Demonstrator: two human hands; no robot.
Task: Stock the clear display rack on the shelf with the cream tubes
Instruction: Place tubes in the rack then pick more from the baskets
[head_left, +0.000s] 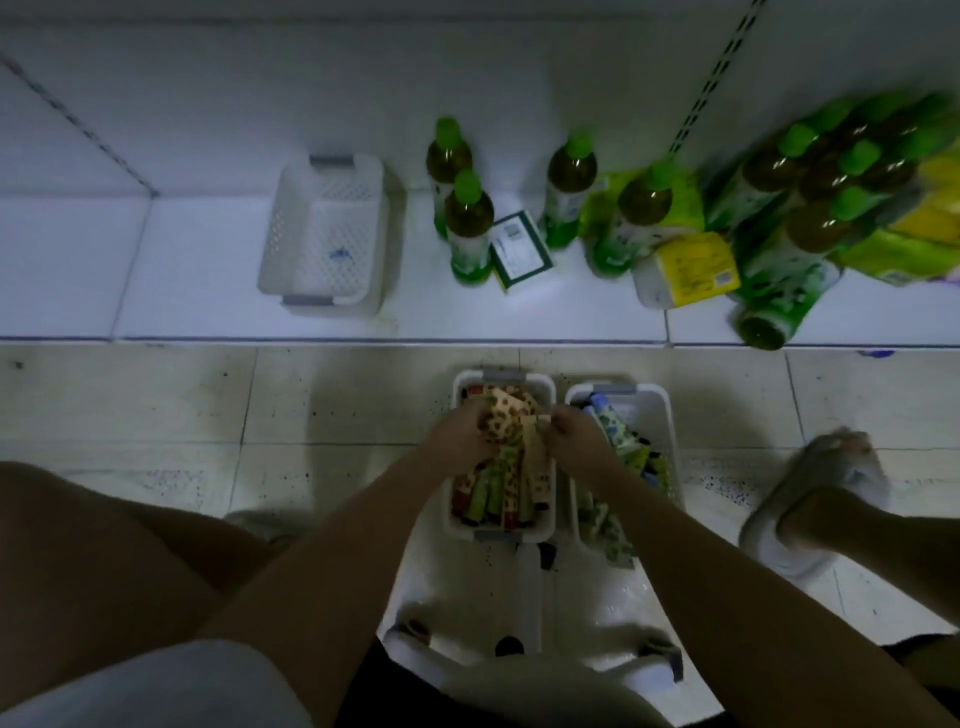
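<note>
Both hands dig in the floor basket: the left hand has its fingers curled round a bunch of cream tubes, the right hand pinches one. The rack at the shelf's front edge holds none yet, so stocking has barely begun.

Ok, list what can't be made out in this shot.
Head view only:
- Bottom of the white floor basket of patterned tubes: hidden under both hands, left and right.
- Green-capped bottle pack: blurred, cut by the right edge.
- Tube print: too small.
</note>
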